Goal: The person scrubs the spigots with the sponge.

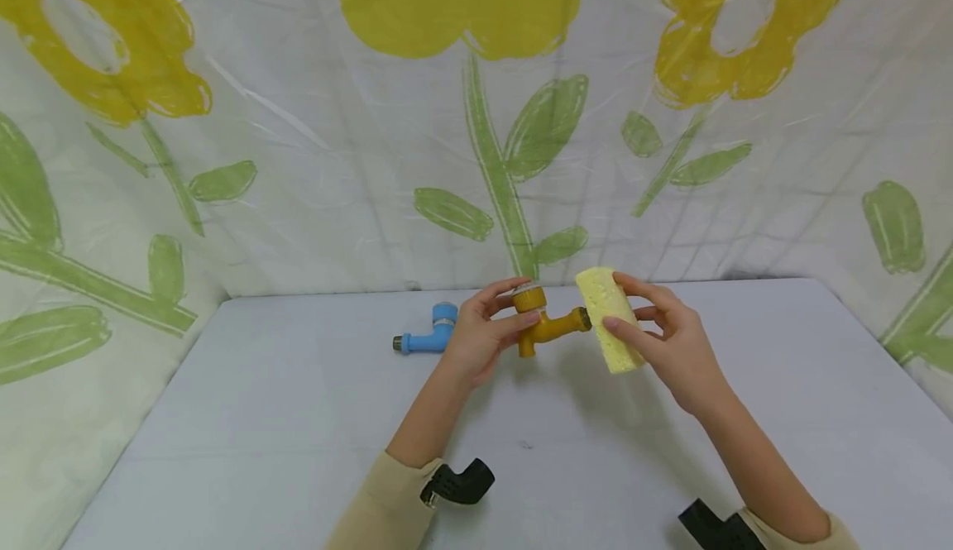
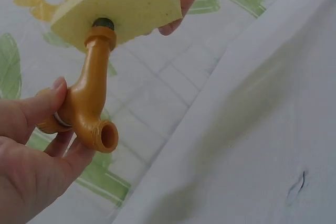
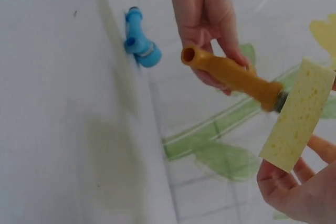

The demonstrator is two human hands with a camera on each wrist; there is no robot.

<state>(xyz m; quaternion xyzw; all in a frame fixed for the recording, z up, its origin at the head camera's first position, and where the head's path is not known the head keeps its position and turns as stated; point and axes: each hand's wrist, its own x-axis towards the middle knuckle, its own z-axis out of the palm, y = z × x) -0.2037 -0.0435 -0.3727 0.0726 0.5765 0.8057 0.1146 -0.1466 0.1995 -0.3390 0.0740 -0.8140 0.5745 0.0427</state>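
An orange-yellow faucet (image 1: 549,329) is held above the table by my left hand (image 1: 484,337), thumb and fingers pinching its knob end. In the left wrist view, the faucet's (image 2: 93,87) open spout faces the camera. My right hand (image 1: 673,343) grips a pale yellow sponge (image 1: 609,318) between thumb and fingers. The dark threaded end of the faucet meets the broad face of the sponge (image 3: 299,116). Behind my left hand, a blue faucet (image 1: 428,337) lies on the table, partly hidden by that hand in the head view.
The white table (image 1: 283,418) carries a small dark mark (image 1: 527,446) near its middle. Behind it hangs a pale sheet (image 1: 313,203) printed with yellow flowers and green leaves. Black camera mounts (image 1: 457,484) sit at both wrists over beige sleeves.
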